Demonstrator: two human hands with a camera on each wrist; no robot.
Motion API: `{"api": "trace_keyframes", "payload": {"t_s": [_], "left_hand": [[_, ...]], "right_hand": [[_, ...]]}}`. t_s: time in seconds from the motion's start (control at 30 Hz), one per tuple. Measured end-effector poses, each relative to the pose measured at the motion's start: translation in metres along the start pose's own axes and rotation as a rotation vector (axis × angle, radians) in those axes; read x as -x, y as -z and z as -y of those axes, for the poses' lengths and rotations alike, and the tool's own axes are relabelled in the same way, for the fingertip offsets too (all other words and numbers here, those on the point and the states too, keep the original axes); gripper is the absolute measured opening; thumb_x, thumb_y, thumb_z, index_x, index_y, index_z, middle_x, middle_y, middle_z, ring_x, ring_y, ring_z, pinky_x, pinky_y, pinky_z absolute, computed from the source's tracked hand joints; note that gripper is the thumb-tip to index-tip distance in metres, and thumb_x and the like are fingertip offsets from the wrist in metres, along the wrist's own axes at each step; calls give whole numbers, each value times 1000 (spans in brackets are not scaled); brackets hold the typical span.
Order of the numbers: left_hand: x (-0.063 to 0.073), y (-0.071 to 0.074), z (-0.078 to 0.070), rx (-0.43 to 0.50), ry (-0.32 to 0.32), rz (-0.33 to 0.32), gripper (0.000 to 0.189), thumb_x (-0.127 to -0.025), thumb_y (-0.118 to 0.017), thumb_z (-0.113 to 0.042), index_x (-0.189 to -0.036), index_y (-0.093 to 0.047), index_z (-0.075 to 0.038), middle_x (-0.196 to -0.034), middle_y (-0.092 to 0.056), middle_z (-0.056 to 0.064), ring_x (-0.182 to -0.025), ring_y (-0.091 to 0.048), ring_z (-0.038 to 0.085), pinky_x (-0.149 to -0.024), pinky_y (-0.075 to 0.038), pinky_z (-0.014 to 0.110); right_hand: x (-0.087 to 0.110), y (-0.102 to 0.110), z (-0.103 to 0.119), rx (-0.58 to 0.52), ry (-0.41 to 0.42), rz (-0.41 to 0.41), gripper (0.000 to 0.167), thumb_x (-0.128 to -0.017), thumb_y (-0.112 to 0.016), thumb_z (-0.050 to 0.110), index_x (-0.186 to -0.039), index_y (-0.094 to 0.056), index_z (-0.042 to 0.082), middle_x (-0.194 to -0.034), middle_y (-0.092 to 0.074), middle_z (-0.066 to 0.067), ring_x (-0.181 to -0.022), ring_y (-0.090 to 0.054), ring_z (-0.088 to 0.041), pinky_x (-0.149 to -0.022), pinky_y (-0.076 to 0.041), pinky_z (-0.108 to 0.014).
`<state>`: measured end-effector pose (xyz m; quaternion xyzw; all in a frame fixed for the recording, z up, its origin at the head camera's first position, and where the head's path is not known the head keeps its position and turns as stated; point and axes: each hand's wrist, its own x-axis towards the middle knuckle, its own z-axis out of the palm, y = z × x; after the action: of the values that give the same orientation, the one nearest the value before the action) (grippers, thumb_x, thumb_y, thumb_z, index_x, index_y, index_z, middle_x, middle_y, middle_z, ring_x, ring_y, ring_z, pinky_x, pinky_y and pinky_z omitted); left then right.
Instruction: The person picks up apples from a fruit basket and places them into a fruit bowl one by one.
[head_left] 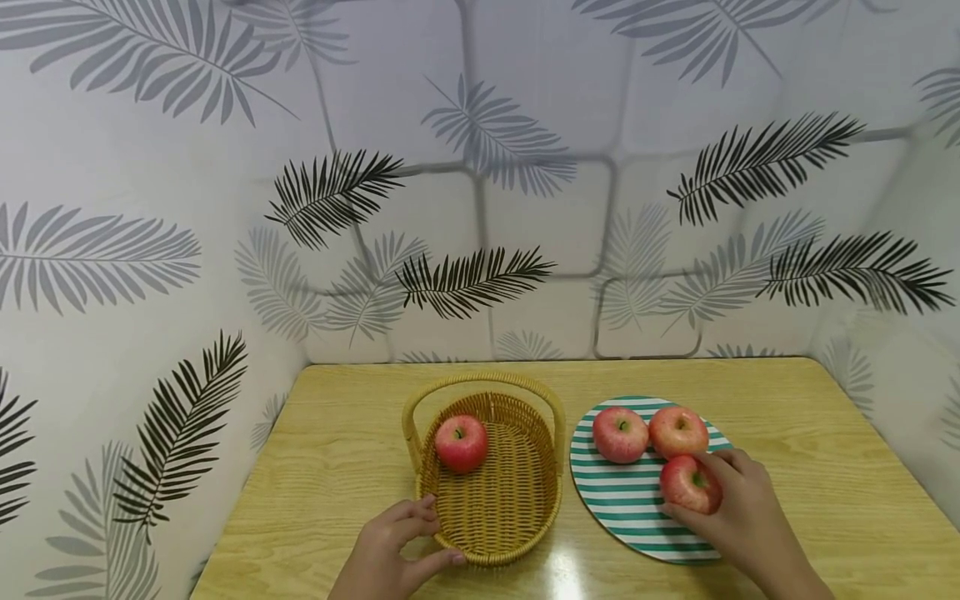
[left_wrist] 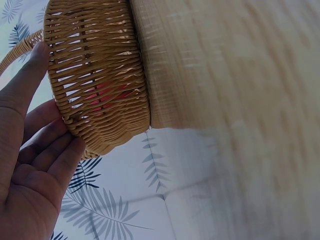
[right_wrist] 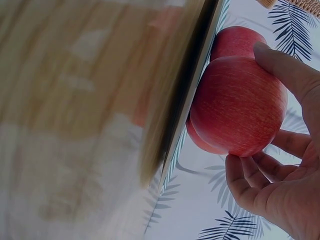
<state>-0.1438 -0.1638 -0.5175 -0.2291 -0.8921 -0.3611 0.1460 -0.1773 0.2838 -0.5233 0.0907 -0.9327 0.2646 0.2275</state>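
A round wicker basket [head_left: 498, 500] with an arched handle stands on the table, and one red apple [head_left: 461, 443] lies in its left back part. My left hand [head_left: 393, 546] touches the basket's near left rim, thumb and fingers spread apart along it; in the left wrist view the fingertips rest against the woven outside. On a round green-and-white striped plate [head_left: 630, 521] my right hand [head_left: 742, 508] holds a red apple [head_left: 686, 486] between thumb and fingers. Directly behind it, two more apples, a pinkish one [head_left: 620, 434] and a paler one [head_left: 678, 431], sit side by side on the plate.
The wood-grain table [head_left: 337, 433] ends at a wall [head_left: 540, 317] covered with a leaf print. Between basket and plate runs a narrow strip of tabletop. The basket's handle [head_left: 483, 380] stands up over its back side.
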Motion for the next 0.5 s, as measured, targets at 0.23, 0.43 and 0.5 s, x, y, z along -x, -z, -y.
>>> {"api": "trace_keyframes", "payload": {"t_s": [0.23, 0.43, 0.5], "left_hand": [[0, 0, 0, 12, 8, 0, 41, -73, -85, -45, -86, -78, -8, -95, -69, -9, -107, -72, 22, -84, -62, 30], [0, 0, 0, 15, 16, 5, 40, -73, -85, -46, -85, -78, -9, -95, -70, -5, -107, -72, 23, -85, -62, 31], [0, 0, 0, 15, 17, 5, 40, -73, -85, -46, -85, -78, -9, -95, -70, -5, -107, -72, 24, -85, -62, 31]], "right_hand": [[-1, 2, -1, -4, -18, 21, 68, -57, -98, 39, -109, -71, 5, -99, -61, -13, -93, -54, -29, -74, -46, -43], [-2, 3, 0, -1, -37, 28, 71, -56, -99, 41, -110, -70, 5, -100, -60, -13, -94, -53, -30, -76, -45, -45], [-2, 3, -1, 3, -47, 38, 71, -56, -98, 42, -110, -70, 5, -101, -60, -13, -94, -53, -30, -76, -45, -46]]}}
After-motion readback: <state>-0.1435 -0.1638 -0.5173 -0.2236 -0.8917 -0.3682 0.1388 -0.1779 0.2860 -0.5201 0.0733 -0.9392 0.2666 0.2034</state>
